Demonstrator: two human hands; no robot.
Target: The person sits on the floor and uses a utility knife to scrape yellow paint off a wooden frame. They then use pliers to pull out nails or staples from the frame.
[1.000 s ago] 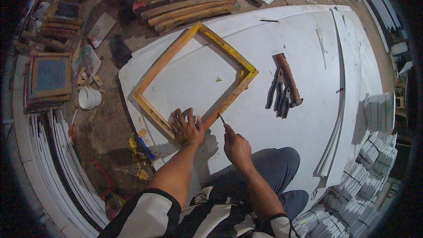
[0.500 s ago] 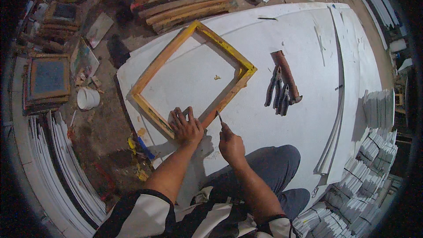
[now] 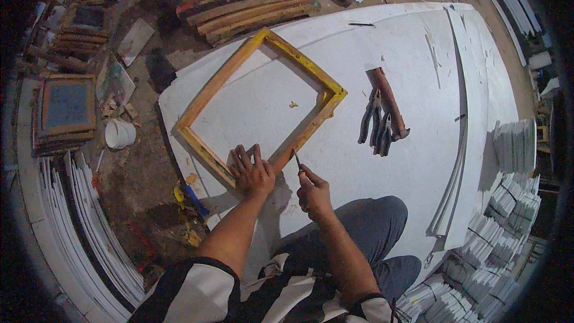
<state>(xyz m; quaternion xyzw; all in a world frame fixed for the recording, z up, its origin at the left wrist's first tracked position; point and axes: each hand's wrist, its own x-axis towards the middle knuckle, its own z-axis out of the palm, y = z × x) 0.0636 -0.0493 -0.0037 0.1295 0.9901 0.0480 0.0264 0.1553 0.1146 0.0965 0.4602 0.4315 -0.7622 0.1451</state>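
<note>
A rectangular wooden frame, partly smeared with yellow, lies on a white sheet before me. My left hand rests on its near corner, fingers spread over the wood and pointing inward; the thumb is hard to make out. In my closed right hand is a slim metal tool with a narrow tip, its kind unclear. That tip meets the near right bar at a dark reddish patch. Right of the frame lie a hammer with a brown handle and dark-handled pliers.
Stacked wooden frames stand beyond the sheet. At left are a white bucket, smaller frames and long white strips. Bundled white strips fill the right side. My bent knee is close to my right forearm.
My right hand has shifted slightly, and its grip on the tool has turned a little. The tip stays at the same bar. My left hand and the frame have barely moved.
</note>
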